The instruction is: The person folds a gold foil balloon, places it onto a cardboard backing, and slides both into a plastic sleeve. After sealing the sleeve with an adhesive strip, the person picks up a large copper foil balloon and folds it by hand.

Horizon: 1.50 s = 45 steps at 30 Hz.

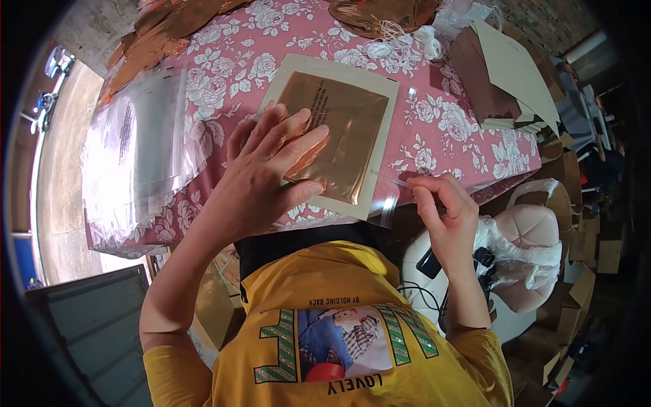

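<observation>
A clear plastic bag (378,216) lies on the flowered tablecloth, with a beige card (381,119) and a shiny copper-coloured foil packet (352,129) inside it. Dark printed lines run along the packet's upper part. My left hand (271,156) rests on top with its fingers spread, pressing the packet's left side and hiding part of it. Off the bag's lower right edge, my right hand (444,207) pinches the end of a thin clear strip (390,179). The strip's other end reaches the bag.
A stack of clear plastic bags (132,149) lies at the left. Copper-coloured foil pieces (156,34) sit at the back left. White string (397,44) lies at the back, and beige cards (512,68) are piled at the right. A padded chair (525,230) stands below the table's right edge.
</observation>
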{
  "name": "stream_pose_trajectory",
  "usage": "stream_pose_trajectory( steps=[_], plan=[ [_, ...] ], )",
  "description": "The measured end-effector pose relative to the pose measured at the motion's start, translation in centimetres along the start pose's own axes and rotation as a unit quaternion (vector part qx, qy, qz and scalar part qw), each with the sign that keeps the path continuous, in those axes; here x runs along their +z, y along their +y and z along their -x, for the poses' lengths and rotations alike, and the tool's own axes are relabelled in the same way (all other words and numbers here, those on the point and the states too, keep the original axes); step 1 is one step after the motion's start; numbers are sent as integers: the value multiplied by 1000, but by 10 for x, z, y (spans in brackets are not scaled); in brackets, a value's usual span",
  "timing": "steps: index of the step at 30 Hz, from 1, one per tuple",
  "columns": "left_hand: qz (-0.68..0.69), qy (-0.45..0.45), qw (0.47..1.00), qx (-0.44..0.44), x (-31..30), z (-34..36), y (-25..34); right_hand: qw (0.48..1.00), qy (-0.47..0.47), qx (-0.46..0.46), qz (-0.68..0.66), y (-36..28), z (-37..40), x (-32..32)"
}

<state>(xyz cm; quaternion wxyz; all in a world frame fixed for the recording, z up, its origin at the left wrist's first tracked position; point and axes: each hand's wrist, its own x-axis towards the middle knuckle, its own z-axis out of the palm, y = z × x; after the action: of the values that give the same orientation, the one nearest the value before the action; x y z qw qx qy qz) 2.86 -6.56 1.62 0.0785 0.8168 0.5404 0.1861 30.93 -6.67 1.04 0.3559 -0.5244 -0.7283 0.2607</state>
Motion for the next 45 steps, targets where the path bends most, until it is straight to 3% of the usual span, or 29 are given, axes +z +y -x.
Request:
stream_pose_trajectory(
  steps=[2,5,14,20,29,35,45],
  plan=[
    [-3,6,1000,6,0,0,-1,995,47,-67,58,0,0,2],
    [-1,10,1000,6,3,0,-2,991,54,-85,86,-1,-1,2],
    [6,23,1000,15,6,0,-5,979,26,-173,103,4,6,1],
    [-6,20,1000,14,4,-1,-2,994,5,-104,35,-3,12,-2],
    [-21,10,1000,21,5,-1,-4,998,45,-31,35,-5,-1,-10],
    [-5,10,1000,6,4,-2,-4,984,115,-91,102,11,-43,-8],
    [26,27,999,12,4,1,-5,988,90,-89,85,25,-73,-2]
  ],
)
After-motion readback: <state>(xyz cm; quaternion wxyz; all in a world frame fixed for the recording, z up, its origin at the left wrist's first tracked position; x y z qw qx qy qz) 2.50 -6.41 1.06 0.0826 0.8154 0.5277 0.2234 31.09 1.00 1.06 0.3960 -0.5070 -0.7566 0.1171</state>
